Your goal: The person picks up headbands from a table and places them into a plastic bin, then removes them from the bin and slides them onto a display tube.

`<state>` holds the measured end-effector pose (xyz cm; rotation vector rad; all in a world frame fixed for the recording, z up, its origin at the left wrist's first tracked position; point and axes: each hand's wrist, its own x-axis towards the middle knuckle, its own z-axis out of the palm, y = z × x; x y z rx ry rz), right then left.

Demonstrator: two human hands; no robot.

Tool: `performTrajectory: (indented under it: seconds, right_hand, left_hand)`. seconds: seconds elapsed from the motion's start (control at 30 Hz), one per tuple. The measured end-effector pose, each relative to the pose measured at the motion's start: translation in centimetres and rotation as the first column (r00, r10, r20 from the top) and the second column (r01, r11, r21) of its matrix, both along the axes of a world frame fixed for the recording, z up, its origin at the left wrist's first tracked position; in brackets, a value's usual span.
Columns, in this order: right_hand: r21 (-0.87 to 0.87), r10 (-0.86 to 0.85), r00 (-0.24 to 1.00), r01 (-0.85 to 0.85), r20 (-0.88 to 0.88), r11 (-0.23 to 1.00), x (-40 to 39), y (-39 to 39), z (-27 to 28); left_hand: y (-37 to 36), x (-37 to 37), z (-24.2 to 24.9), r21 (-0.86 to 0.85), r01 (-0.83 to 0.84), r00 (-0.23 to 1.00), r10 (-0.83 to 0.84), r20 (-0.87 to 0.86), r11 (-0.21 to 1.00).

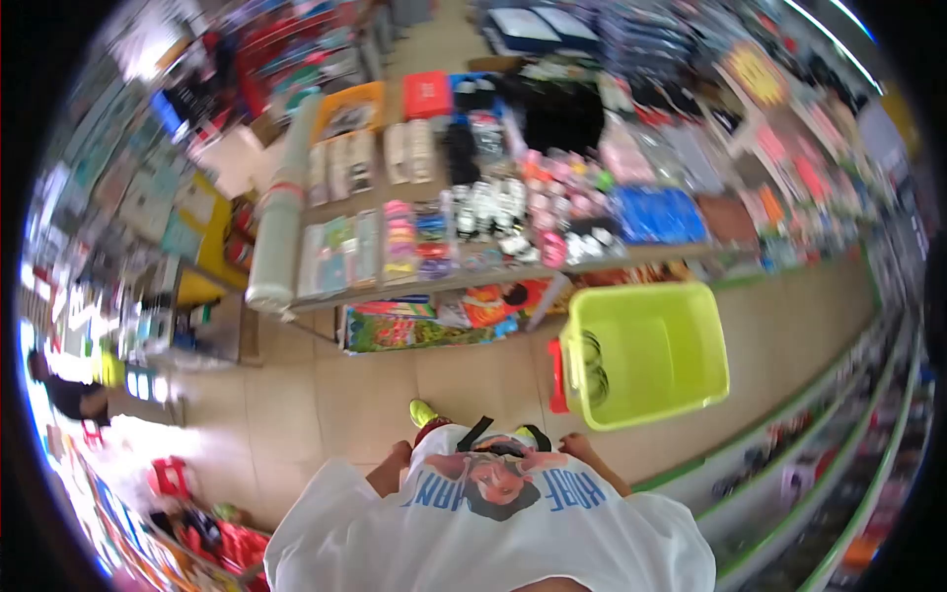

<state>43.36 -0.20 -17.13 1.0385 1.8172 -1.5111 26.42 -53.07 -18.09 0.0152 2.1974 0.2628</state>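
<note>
My left hand (400,453) hangs low beside my white shirt, near my left leg and above the tiled floor. My right hand (575,445) is down at my other side, a little below the near corner of a yellow-green shopping basket (717,340). I see no object in either hand, but both are small and blurred and their fingers do not show clearly. The basket stands on the floor in front of me to the right, with a red handle (557,376) on its left side. Some dark, thin, ring-like things (594,367) lie inside it at the left.
A display table (340,294) ahead carries packets, pink items, a blue package (656,215) and a red box (426,94). A long pale roll (271,252) lies along its left end. Shelving (779,493) lines the right. A person (74,400) is at far left, near a red stool (170,478).
</note>
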Motion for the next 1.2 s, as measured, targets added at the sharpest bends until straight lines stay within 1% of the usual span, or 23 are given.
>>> performTrajectory:
  seconds: [0.07,0.13,0.2,0.27,0.33,0.37,0.43,0.47,0.5,0.53,0.57,0.6,0.67,0.73,0.77,0.8,0.83,0.87,0.97,1.03,1.07,1.17,1.2]
  right_hand:
    - [0.131,0.39,0.921,-0.388,0.01,0.912,-3.2,-0.5,-0.1]
    - [0.181,0.529,0.842,-0.54,0.105,0.822,-8.3,-2.5,1.1]
    - [0.213,0.51,0.85,-0.527,0.134,0.823,-13.8,-6.3,2.5]
    - [0.153,0.338,0.941,-0.331,-0.018,0.931,-19.2,-11.9,4.0]
    - [-0.249,-0.077,0.96,0.008,-0.271,0.969,-24.2,-18.6,5.3]
    - [-0.115,0.16,0.959,-0.191,-0.236,0.975,-28.4,-21.9,4.5]
    - [0.137,0.608,0.786,-0.594,-0.113,0.793,-36.8,-28.1,2.5]
    - [0.063,0.519,0.834,-0.517,-0.185,0.853,-40.0,-32.2,3.0]
    - [0.177,0.679,0.681,-0.659,-0.275,0.732,-43.8,-34.8,-0.1]
    - [0.168,0.689,0.646,-0.678,-0.329,0.715,-46.9,-38.5,5.4]
    - [0.279,0.764,0.526,-0.721,-0.374,0.634,-50.1,-41.3,9.6]
    - [0.16,0.743,0.519,-0.765,-0.422,0.624,-54.0,-43.5,9.0]
    - [0.407,0.838,0.319,-0.762,-0.443,0.505,-61.0,-47.0,10.7]
    - [0.547,0.874,0.22,-0.707,-0.433,0.449,-66.7,-49.8,15.9]
    - [0.502,0.851,0.207,-0.73,-0.483,0.463,-70.2,-51.1,16.5]
    - [0.637,0.894,0.114,-0.662,-0.434,0.394,-73.7,-52.2,17.5]
    - [0.633,0.86,0.157,-0.616,-0.486,0.47,-76.9,-53.1,16.9]
    - [0.659,0.843,0.159,-0.556,-0.513,0.506,-79.1,-53.9,18.3]
    - [0.673,0.769,0.16,-0.395,-0.619,0.625,-86.4,-56.5,20.3]
    - [0.77,0.814,0.106,-0.276,-0.571,0.575,-88.9,-57.2,22.4]
    - [0.81,0.836,0.086,-0.209,-0.543,0.548,-90.0,-57.5,23.2]
    - [0.82,0.892,0.072,-0.367,-0.446,0.44,-92.8,-57.8,23.1]
    - [0.85,0.903,0.037,-0.321,-0.429,0.417,-93.2,-58.0,23.1]
  left_hand:
    - [-2.5,-0.2,-0.2,0.023,-0.084,0.996,0.083,0.022,0.996]
    - [-5.3,-0.9,-0.3,0.046,-0.172,0.985,0.171,0.024,0.984]
    - [-8.3,-2.2,0.2,0.079,-0.247,0.969,0.247,0.008,0.966]
    - [-11.8,-3.5,1.5,0.12,-0.308,0.95,0.313,-0.02,0.944]
    - [-15.2,-4.4,3.2,0.163,-0.381,0.917,0.395,-0.056,0.91]
    - [-16.9,-5.1,4.0,0.197,-0.449,0.882,0.468,-0.061,0.872]
    - [-20.0,-6.3,5.0,0.304,-0.669,0.723,0.689,0.053,0.678]
    - [-21.9,-7.0,4.5,0.35,-0.777,0.597,0.789,0.146,0.523]
    - [-23.6,-7.8,4.2,0.378,-0.857,0.459,0.854,0.247,0.351]
    - [-25.0,-8.7,4.6,0.364,-0.866,0.438,0.87,0.227,0.342]
    - [-26.0,-9.8,5.1,0.348,-0.877,0.416,0.884,0.211,0.33]
    - [-26.7,-10.2,5.6,0.41,-0.884,0.332,0.92,0.207,0.226]
    - [-27.6,-10.5,6.8,0.478,-0.876,0.189,0.959,0.21,0.068]
    - [-27.5,-10.3,8.0,0.497,-0.867,0.084,0.973,0.215,-0.035]
    - [-27.3,-9.8,8.2,0.465,-0.883,0.059,0.969,0.239,-0.061]
    - [-26.9,-9.1,8.0,0.433,-0.897,0.032,0.965,0.261,-0.087]
    - [-26.5,-8.4,7.6,0.403,-0.908,0.002,0.96,0.281,-0.116]
    - [-26.0,-7.3,7.0,0.341,-0.936,0.011,0.959,0.283,-0.09]
    - [-25.9,-1.1,-0.9,0.394,-0.869,0.352,0.934,0.064,0.301]
    - [-23.7,-0.6,0.4,0.337,-0.861,0.42,0.907,0.045,0.382]
    - [-22.5,-0.9,1.7,0.291,-0.9,0.364,0.927,0.091,0.325]
    - [-20.5,-3.9,5.7,0.218,-0.956,0.227,0.965,0.132,0.195]
    - [-20.7,-5.3,6.4,0.218,-0.961,0.2,0.973,0.12,0.17]
